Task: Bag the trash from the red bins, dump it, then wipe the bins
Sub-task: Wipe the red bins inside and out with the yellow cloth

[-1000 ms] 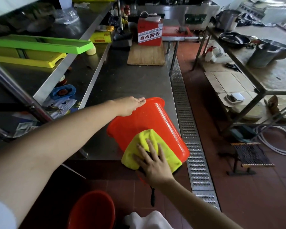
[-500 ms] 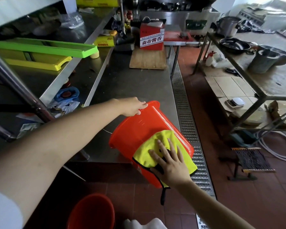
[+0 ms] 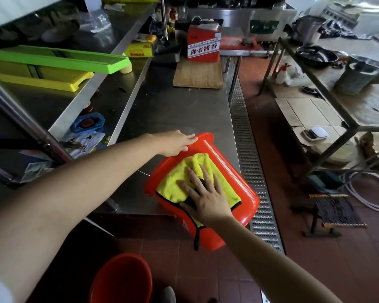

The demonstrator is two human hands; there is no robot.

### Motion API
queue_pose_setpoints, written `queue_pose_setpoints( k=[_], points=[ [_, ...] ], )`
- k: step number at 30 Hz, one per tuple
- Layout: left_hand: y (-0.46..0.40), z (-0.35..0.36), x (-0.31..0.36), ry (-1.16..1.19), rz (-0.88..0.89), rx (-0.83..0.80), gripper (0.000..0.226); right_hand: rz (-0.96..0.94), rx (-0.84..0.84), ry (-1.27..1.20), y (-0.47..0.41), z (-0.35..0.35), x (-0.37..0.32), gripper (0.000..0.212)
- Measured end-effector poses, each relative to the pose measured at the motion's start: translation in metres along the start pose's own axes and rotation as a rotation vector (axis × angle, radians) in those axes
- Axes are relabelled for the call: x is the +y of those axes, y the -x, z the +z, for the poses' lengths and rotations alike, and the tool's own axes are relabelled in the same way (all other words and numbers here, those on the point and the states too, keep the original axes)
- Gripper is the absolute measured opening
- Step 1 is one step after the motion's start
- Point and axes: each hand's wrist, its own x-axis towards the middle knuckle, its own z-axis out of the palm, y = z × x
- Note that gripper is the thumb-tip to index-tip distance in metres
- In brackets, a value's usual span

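A red bin (image 3: pixel 234 176) lies on its side at the front edge of the steel counter (image 3: pixel 175 110), its base end toward the far side. My left hand (image 3: pixel 176 142) rests on the bin's far end with straight fingers. My right hand (image 3: pixel 206 196) presses a yellow cloth with black trim (image 3: pixel 184 173) flat against the bin's upper side, fingers spread. A second red bin (image 3: pixel 123 278) stands on the floor below, near my feet.
A wooden board (image 3: pixel 198 73) and a red carton (image 3: pixel 204 48) sit further back on the counter. A metal floor drain grate (image 3: pixel 247 149) runs along the counter's right. A steel table frame (image 3: pixel 328 90) and a small stool (image 3: pixel 335 212) stand on the right.
My right hand has slid the yellow cloth up along the bin's side, away from me. The left hand has stayed on the bin's far end.
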Motion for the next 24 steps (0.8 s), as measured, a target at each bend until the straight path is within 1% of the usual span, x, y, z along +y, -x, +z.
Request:
queue_pose_setpoints(
  k=[5,8,13,19,21,24],
  points=[
    [0.004,0.007,0.000,0.093,-0.039,0.052,0.058,0.028,0.052,-0.053,0.086,0.001,0.040,0.068],
    [0.007,0.012,-0.003,0.167,-0.049,0.058,0.054,0.020,0.027,-0.072,0.101,-0.003,0.047,0.069],
    [0.019,0.017,-0.012,0.303,-0.033,0.071,0.050,0.034,-0.020,-0.065,0.057,-0.007,0.028,0.069],
    [0.026,0.021,-0.014,0.242,0.000,0.087,0.052,0.103,-0.015,-0.070,-0.030,-0.008,0.002,0.068],
    [0.027,0.023,-0.015,0.240,0.000,0.076,0.053,0.096,-0.016,-0.063,-0.034,-0.007,0.004,0.069],
    [0.031,0.030,-0.018,0.279,0.004,0.084,0.054,0.042,-0.009,-0.065,-0.005,-0.007,0.016,0.069]
  ],
)
